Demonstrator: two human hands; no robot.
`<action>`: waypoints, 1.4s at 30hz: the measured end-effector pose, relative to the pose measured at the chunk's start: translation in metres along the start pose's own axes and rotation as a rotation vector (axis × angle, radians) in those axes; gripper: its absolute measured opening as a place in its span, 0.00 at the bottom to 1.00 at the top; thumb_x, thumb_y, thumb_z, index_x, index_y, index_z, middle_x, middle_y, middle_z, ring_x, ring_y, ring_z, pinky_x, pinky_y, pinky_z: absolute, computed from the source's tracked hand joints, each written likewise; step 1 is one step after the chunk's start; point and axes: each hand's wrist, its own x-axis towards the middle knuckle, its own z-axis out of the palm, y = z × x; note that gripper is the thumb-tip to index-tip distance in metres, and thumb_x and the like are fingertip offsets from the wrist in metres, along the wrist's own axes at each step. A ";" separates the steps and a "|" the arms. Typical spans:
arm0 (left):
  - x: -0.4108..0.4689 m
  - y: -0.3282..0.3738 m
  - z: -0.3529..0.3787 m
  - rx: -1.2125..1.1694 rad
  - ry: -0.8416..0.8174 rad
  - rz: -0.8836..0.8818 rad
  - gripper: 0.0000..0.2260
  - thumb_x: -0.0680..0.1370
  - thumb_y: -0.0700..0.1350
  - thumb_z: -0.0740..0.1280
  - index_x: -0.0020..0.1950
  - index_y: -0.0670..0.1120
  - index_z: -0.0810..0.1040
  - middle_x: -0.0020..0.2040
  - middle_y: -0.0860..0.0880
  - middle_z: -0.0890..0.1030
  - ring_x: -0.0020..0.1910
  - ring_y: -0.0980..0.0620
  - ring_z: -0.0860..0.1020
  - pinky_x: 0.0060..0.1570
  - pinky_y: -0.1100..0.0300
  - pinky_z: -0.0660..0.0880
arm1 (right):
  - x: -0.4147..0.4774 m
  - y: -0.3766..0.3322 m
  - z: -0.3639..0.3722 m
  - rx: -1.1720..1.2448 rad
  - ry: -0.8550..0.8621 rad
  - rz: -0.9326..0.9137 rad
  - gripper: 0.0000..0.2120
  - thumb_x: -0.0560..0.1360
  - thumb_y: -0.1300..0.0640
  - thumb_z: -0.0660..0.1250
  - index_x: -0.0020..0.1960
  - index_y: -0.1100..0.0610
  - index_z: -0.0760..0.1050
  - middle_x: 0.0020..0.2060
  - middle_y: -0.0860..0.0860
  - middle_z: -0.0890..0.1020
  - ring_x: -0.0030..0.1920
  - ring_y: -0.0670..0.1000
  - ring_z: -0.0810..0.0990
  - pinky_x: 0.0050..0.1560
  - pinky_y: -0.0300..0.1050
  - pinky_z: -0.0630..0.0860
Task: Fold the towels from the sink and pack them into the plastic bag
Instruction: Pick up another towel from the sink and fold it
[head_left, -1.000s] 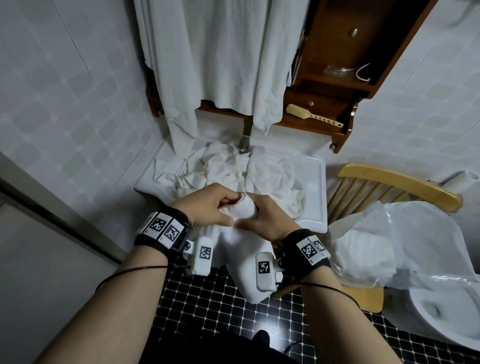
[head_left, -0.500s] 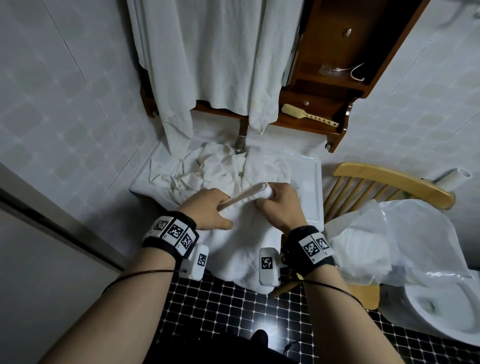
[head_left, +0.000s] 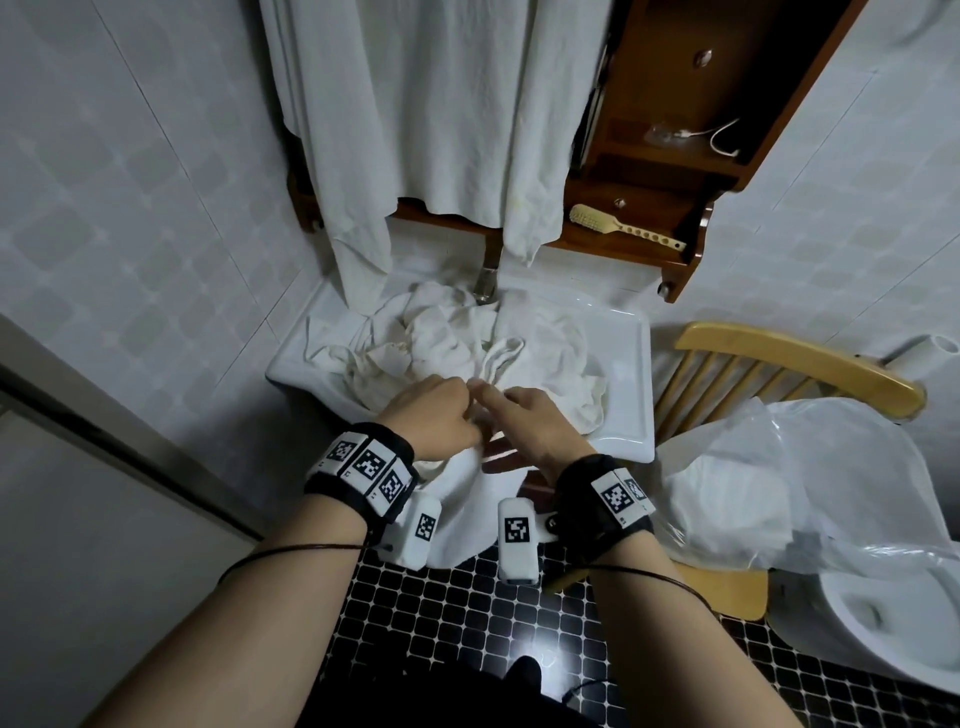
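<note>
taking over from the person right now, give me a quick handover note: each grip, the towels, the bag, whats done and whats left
Left grip: fingers curled round a towel above the front edge of the sink.
Right grip: close beside it, seems to pinch the same towel between fingers and thumb.
Towel: hangs from both grips down the sink's front, fold not finished.
Heap of towels: crumpled in the sink.
Plastic bag: open on the chair to the right, with what looks like white cloth inside.
Done: perhaps one towel packed.
Left: finish this fold, bag it, then work through the heap.
</note>
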 end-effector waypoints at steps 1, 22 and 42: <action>-0.002 0.001 -0.001 -0.024 -0.042 0.016 0.11 0.74 0.56 0.70 0.44 0.49 0.77 0.41 0.49 0.81 0.41 0.48 0.81 0.39 0.53 0.78 | -0.001 -0.002 0.001 0.012 -0.025 0.002 0.32 0.75 0.35 0.73 0.57 0.65 0.80 0.47 0.61 0.87 0.44 0.61 0.89 0.44 0.62 0.87; -0.013 -0.033 -0.004 -0.400 -0.213 -0.100 0.03 0.75 0.42 0.77 0.47 0.45 0.86 0.39 0.47 0.88 0.40 0.50 0.88 0.43 0.56 0.82 | 0.010 -0.006 0.017 -0.656 0.043 -0.225 0.16 0.68 0.47 0.79 0.34 0.55 0.76 0.29 0.48 0.78 0.32 0.46 0.77 0.27 0.35 0.68; 0.011 -0.102 -0.040 -0.614 0.162 -0.216 0.37 0.59 0.53 0.89 0.64 0.51 0.78 0.49 0.59 0.80 0.50 0.57 0.80 0.41 0.69 0.74 | -0.007 -0.139 0.045 -0.492 0.404 -0.931 0.02 0.63 0.58 0.59 0.32 0.56 0.68 0.25 0.48 0.68 0.28 0.52 0.69 0.29 0.48 0.66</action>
